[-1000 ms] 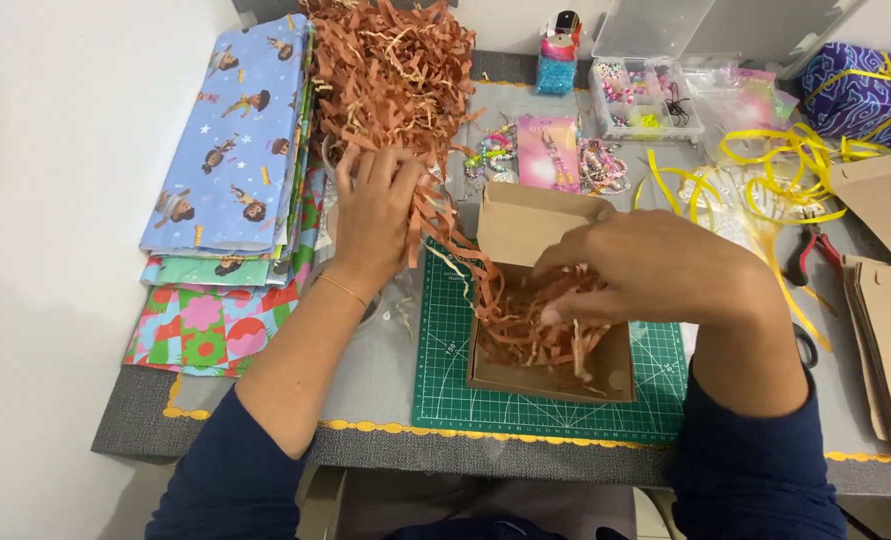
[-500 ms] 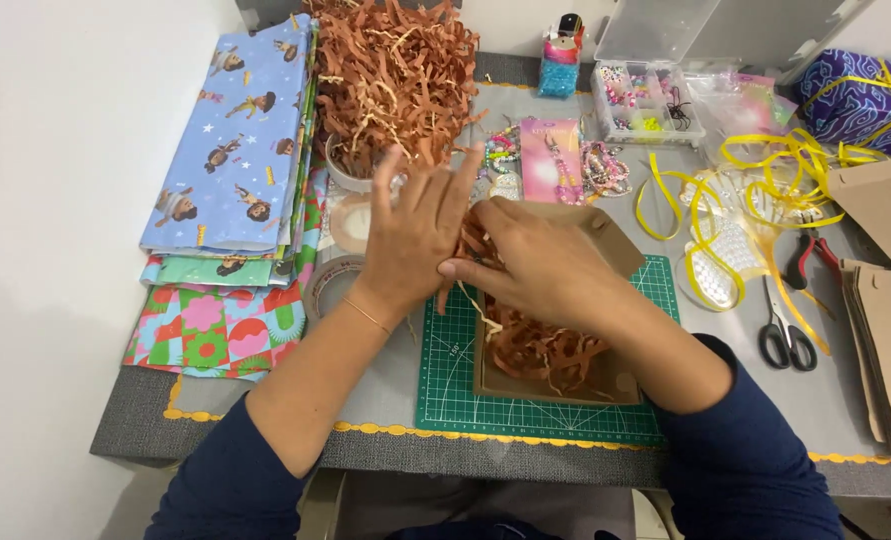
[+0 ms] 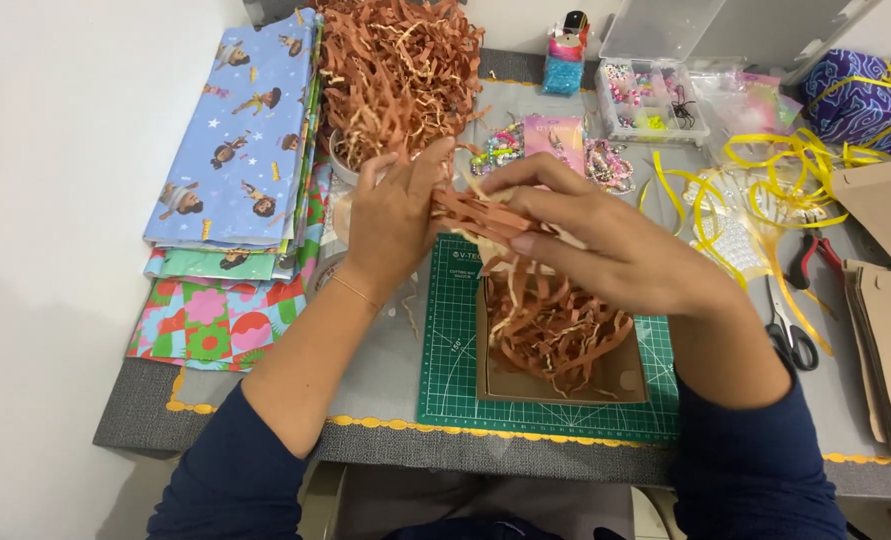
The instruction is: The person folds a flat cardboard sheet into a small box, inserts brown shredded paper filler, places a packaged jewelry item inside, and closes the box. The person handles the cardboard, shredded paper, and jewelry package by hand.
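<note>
both hands meet just above the far edge of the green cutting mat (image 3: 455, 390), working one bunch of brown shredded paper (image 3: 485, 222). the left hand (image 3: 390, 225) has its fingers curled against the bunch from the side, pinching strands; the right hand (image 3: 605, 245) is closed over the top of it, fingers stretched across and pressing the strips together. loose strands trail down from the bunch into the open cardboard box (image 3: 555, 385), which sits on the mat and already holds a nest of the same shred (image 3: 560, 335).

beyond the mat's far-left corner stands the big heap of shred (image 3: 400, 70), spilling over a small bowl whose rim barely shows. left of the mat lies a stack of folded patterned fabric (image 3: 235, 170). beyond the mat's far edge are bead bracelets (image 3: 505, 150) and a clear compartment box of beads (image 3: 650, 105). to the right of the mat sit tangled yellow ribbon (image 3: 765, 170), scissors (image 3: 790, 335), red-handled pliers (image 3: 815, 255) and flat cardboard pieces (image 3: 890, 340).

the likely trouble, as i judge it: the grip is light and the strips slippery, so strands could shed onto the mat and grey table (image 3: 145, 410) instead of the box. the trailing strands are tangled with the nest, so raising the bunch could drag out what is already packed. a sleeve could also nudge the shallow box off square.
</note>
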